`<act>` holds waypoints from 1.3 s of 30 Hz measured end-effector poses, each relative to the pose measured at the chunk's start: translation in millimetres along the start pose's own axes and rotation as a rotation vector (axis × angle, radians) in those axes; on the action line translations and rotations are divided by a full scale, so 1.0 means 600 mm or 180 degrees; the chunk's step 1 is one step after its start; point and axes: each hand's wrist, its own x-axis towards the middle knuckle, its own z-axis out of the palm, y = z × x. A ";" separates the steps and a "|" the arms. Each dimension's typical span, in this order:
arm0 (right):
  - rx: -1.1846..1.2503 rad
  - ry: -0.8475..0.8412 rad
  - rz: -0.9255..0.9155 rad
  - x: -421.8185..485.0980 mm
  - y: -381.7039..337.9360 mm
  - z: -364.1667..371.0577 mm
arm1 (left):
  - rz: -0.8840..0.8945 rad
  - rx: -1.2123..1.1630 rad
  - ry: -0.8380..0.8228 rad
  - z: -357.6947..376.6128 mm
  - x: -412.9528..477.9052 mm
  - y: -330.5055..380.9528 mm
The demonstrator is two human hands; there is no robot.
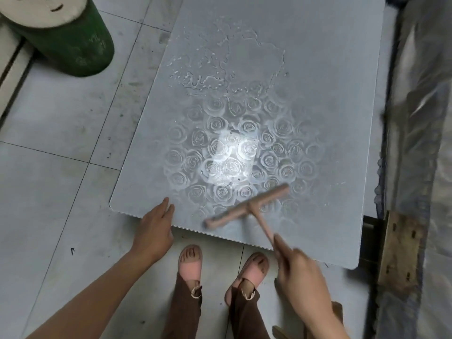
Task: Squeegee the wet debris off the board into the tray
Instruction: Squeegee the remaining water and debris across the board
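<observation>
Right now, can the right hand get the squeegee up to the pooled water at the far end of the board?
Probably yes: the right hand grips the squeegee near the board's near edge, and nothing stands between it and the water. It may take a forward lean.

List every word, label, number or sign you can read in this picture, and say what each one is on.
None can be read.
Green cylinder: faint pale marks on its side, too blurred to read.
Board: only a rose pattern, no text.
Squeegee: no lettering visible.
</observation>
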 end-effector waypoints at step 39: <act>-0.0039 -0.0159 0.0024 0.179 -0.394 0.066 | -0.1365 -0.1798 -0.0211 -0.083 0.057 -0.223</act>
